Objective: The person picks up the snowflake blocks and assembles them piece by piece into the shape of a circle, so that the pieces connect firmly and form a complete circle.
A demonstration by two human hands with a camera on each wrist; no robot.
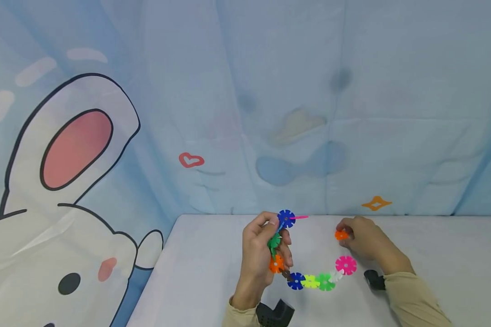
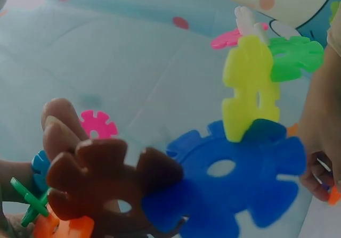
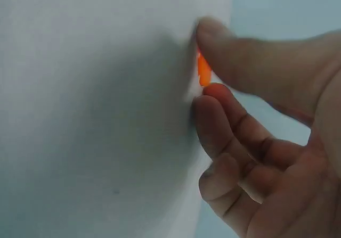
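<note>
My left hand (image 1: 255, 254) pinches a chain of linked plastic snowflake discs near its blue upper disc (image 1: 286, 219), from which a pink disc sticks out edge-on. Green and orange discs (image 1: 276, 264) hang along the palm. From there the chain runs right through a brown disc (image 2: 101, 190), a dark blue disc (image 2: 229, 177), a yellow disc (image 2: 250, 83), a green disc (image 1: 325, 281) and a white one, ending at a pink disc (image 1: 346, 265). Apart from the chain, my right hand (image 1: 364, 238) pinches a single orange disc (image 3: 204, 70) between thumb and fingertips.
Both hands are over a white table (image 1: 212, 245). Behind its far edge hangs a blue curtain (image 1: 237, 91) with a cartoon rabbit at left. Black devices (image 1: 276, 313) sit at both wrists, by the beige sleeves.
</note>
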